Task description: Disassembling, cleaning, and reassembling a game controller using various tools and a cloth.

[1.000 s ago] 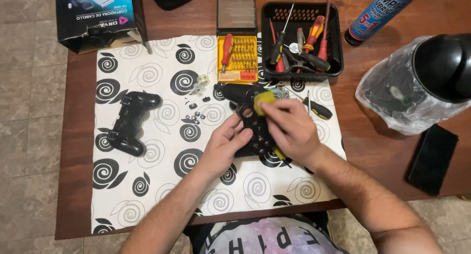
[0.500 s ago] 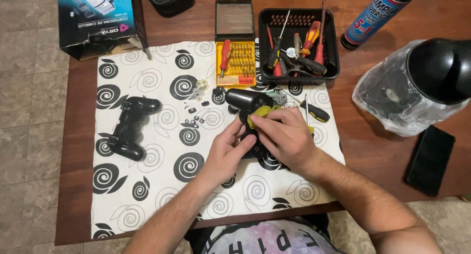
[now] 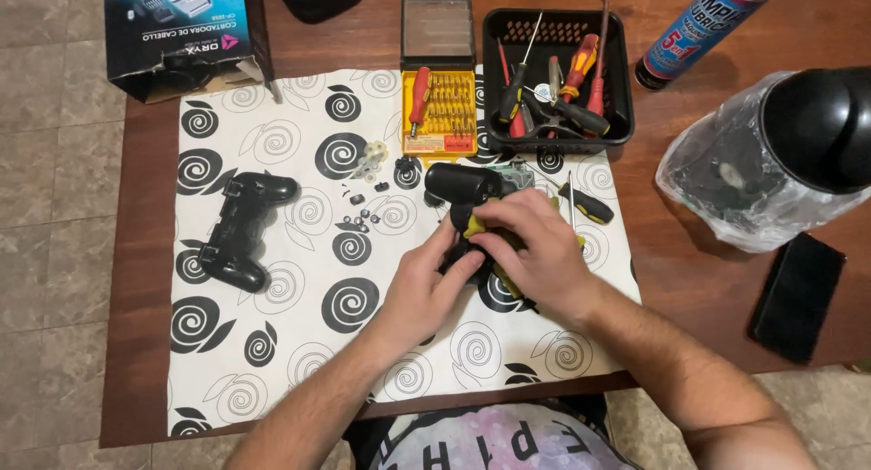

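An opened black game controller half (image 3: pixel 461 187) lies on a white cloth with black spirals (image 3: pixel 299 343). My left hand (image 3: pixel 426 284) grips its near edge from below. My right hand (image 3: pixel 535 248) lies over its middle, fingers closed on a small yellow-green piece (image 3: pixel 475 223) pressed against the controller. Small loose buttons and screws (image 3: pixel 363 207) are scattered just left of the controller. A second black controller shell (image 3: pixel 240 230) rests on the cloth further left, apart from both hands.
A yellow bit set with a red driver (image 3: pixel 440 116), a black basket of screwdrivers (image 3: pixel 555 80) and a spray can (image 3: pixel 699 25) stand at the back. A black-yellow screwdriver (image 3: pixel 585 202), a bagged black object (image 3: pixel 780 161), a phone (image 3: pixel 798 293) and a cardboard box (image 3: pixel 181 30) surround the cloth.
Both hands stayed on the controller half; my right hand's fingers shifted slightly over the yellow-green piece. The view moved a little.
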